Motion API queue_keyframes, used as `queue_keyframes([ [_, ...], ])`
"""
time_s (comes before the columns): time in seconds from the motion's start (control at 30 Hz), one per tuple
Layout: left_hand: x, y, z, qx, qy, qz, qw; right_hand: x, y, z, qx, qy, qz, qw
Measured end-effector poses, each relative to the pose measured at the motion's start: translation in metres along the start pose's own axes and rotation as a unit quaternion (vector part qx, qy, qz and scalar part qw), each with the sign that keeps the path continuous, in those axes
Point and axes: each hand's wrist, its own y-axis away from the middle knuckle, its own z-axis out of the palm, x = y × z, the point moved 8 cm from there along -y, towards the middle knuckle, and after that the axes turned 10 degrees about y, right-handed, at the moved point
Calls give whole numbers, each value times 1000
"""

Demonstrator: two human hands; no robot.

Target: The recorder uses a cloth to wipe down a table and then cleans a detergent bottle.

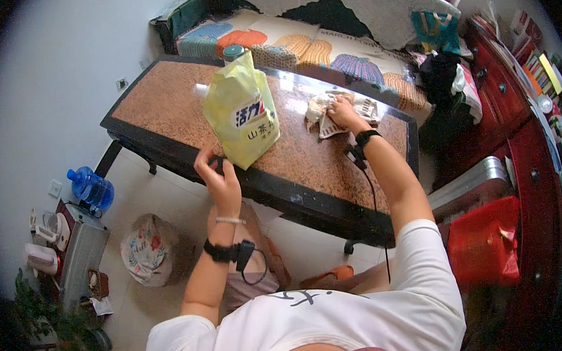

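Observation:
My right hand [342, 112] presses on a crumpled white and brown patterned cloth [321, 113] on the brown speckled tabletop [154, 96], with its fingers bunched into the cloth. At the table's near edge, my left hand [218, 181] has its thumb and fingers apart and nothing between them. Just beyond it stands a large yellow refill pouch [231, 106] with a white cap [201, 90] on its left side. A jar with a green lid [233, 51] is partly hidden behind the pouch.
A sofa with a pumpkin-patterned cover [310, 49] stands behind the table. To the right are a red wooden cabinet [484, 131] and a red bag [484, 241]. A floral bag [148, 250] and a blue water jug [92, 188] are at left. A black cable [376, 214] hangs from my right wrist.

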Motion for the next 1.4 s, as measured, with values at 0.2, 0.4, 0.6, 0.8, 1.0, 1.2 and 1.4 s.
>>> queue_keyframes([
  [0.2,17,39,37,-157,189,-120,962,-65,-97,14,-54,-21,-26,998],
  [0.4,25,56,69,-248,194,-207,926,-133,-37,-76,-33,-50,-150,987],
  [0.6,50,81,107,-369,192,-204,886,-37,87,-107,-114,-78,96,986],
  [0.8,38,95,93,-375,185,-217,882,13,206,-148,-112,-221,141,958],
  [1.0,12,93,85,-335,203,-258,883,-31,297,-209,-121,-103,204,966],
  [1.2,7,87,88,-330,225,-249,882,-144,246,-224,-2,-119,32,992],
  [1.4,9,74,79,-298,207,-251,898,-165,138,-183,47,-149,44,987],
])
